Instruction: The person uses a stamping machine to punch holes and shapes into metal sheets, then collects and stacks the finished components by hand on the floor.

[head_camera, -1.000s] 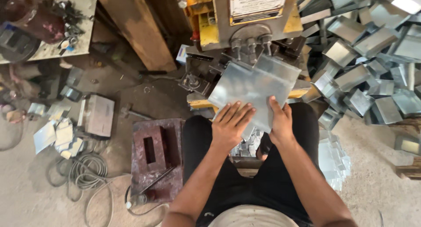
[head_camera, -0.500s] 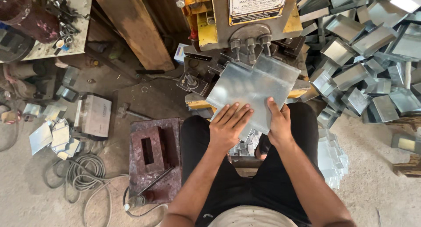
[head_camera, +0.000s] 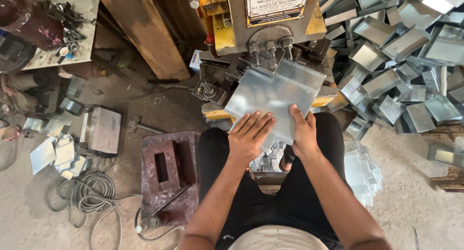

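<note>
A flat grey metal sheet [head_camera: 273,93] lies tilted on the bed of a press machine [head_camera: 270,23] in front of me. My left hand [head_camera: 250,135] lies spread flat on the sheet's near left corner. My right hand [head_camera: 303,131] grips the sheet's near edge, thumb on top. The sheet's far edge reaches under the press bolts. I sit with my knees on either side of the machine's front.
A large heap of folded metal trays [head_camera: 401,52] fills the right. A stack of flat sheets [head_camera: 362,175] lies by my right leg. A rusty die block [head_camera: 166,177], cables [head_camera: 87,199], a grey box [head_camera: 104,129] and a wooden beam [head_camera: 145,32] are on the left.
Both hands stay on the sheet; it has shifted a little toward the press, and the view has moved slightly.
</note>
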